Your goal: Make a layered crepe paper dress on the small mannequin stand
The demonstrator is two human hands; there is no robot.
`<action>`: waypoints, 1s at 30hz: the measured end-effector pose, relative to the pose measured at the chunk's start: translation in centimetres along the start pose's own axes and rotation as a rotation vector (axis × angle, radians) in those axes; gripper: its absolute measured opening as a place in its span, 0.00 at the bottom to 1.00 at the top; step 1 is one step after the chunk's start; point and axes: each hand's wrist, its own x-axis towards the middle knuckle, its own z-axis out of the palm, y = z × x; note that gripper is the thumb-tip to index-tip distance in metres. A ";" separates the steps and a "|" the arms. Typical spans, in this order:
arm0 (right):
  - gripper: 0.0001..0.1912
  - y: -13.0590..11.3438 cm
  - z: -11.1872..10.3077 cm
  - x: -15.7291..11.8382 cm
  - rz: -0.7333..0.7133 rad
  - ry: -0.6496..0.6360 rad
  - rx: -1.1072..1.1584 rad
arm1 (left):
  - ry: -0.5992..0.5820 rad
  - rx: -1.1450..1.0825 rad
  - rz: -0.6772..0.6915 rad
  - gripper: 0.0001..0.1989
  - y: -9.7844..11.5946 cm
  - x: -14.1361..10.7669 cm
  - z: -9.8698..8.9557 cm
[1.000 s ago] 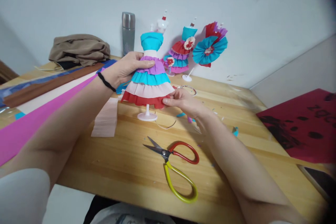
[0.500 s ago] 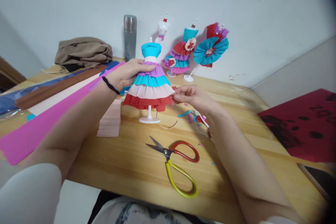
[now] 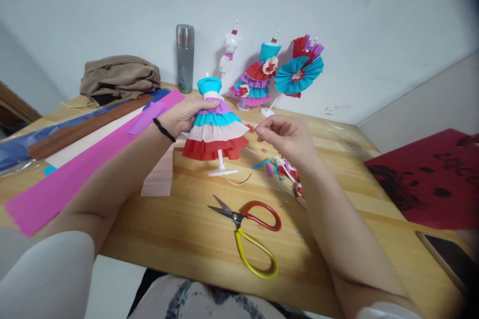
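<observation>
My left hand (image 3: 190,111) is closed round the waist of a small dress-form mannequin (image 3: 214,119), its thumb lying across the purple ruffle. The mannequin wears a paper dress with a blue bodice, a pale waistband and purple, blue, pale pink and red tiers. It leans a little, its white round foot close above or on the table; I cannot tell which. To the right of the skirt, apart from it, my right hand (image 3: 282,134) has thumb and fingertips pinched together. Whatever lies between them is too small to make out. A small red paper piece (image 3: 250,128) shows just left of those fingertips.
Open scissors (image 3: 239,219) lie in front on the wooden table (image 3: 179,239). Paper scraps (image 3: 282,167) are by my right wrist. Long paper strips (image 3: 75,174) and a cloth (image 3: 119,76) are left. Behind stand a flask (image 3: 185,60) and dressed mannequins (image 3: 262,72). A phone (image 3: 449,259) lies right.
The mannequin has tilted, its top moving down and left and its foot swinging right. My right hand has drawn away from the skirt's edge, slightly up and to the right.
</observation>
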 end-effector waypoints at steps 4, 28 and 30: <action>0.09 -0.9 0.5 -0.8 -0.353 -0.048 -0.305 | -0.029 -0.008 0.020 0.03 -0.5 0.2 -0.4; 0.21 0.1 1.1 0.6 0.188 -0.034 0.516 | -0.374 0.190 0.125 0.25 -3.1 -1.3 5.1; 0.20 1.0 1.2 0.9 0.217 -0.121 0.436 | -0.410 0.117 -0.024 0.22 -3.1 -1.4 4.8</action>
